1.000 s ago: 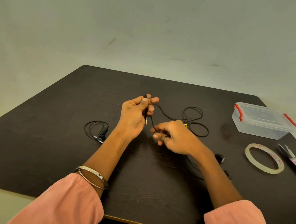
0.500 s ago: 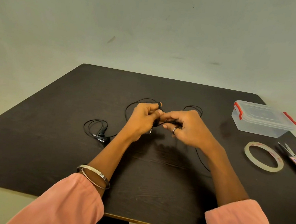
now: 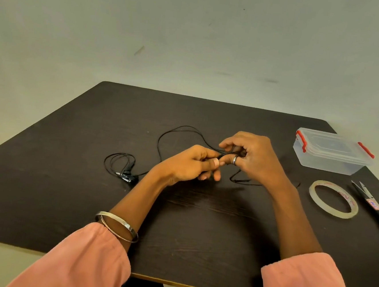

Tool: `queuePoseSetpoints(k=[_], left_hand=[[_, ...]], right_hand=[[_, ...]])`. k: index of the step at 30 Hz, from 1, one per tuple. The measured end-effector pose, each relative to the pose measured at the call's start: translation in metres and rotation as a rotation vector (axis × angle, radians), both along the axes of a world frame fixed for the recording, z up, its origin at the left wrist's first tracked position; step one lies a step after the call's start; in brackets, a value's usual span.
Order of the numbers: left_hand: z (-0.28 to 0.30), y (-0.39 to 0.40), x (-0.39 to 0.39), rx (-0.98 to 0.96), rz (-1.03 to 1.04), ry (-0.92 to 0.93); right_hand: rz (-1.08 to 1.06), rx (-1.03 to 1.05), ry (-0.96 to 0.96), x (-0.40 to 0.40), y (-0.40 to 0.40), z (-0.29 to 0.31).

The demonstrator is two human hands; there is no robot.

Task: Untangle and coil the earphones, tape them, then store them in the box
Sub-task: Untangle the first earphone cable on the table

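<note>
Pinching the black earphone cable (image 3: 161,140) above mid-surface, your left hand (image 3: 189,164) and right hand (image 3: 252,156) are stretching it left-right; slack is looping away over the dark surface (image 3: 63,189), pale wall behind.

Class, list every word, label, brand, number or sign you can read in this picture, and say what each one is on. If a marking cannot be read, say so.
No text here can be read with certainty.
Tape roll: reddish printing on its inner ring, too blurred to read.
Scissors: a small red and white label on the blade, too small to read.
Clear box with red clips: no lettering visible.
Earphones, table: no markings visible.
</note>
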State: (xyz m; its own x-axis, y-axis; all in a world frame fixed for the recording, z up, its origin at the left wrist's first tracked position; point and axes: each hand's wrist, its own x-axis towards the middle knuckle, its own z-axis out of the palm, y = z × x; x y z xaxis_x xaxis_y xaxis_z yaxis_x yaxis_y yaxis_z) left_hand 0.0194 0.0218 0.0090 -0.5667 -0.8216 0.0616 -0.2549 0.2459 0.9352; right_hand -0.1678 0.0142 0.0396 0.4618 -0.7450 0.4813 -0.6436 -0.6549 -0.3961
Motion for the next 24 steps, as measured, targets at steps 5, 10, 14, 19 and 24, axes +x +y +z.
queuePoseSetpoints(k=[5,10,14,19,24], left_hand=[[0.002,0.000,0.001,0.099,0.018,0.038],[0.005,0.000,0.000,0.237,0.041,0.271],[0.009,-0.004,0.005,0.367,0.093,0.644],[0.012,-0.008,0.010,0.425,0.104,0.918],[0.014,-0.012,0.017,0.361,0.233,0.989]], right_hand=[[-0.032,-0.002,-0.038,-0.009,-0.002,0.002],[-0.086,-0.050,-0.011,-0.008,-0.005,0.000],[-0.179,0.084,-0.068,-0.010,-0.006,-0.004],[-0.134,0.243,0.010,0.011,-0.003,-0.012],[-0.040,0.235,0.198,0.033,0.004,-0.016]])
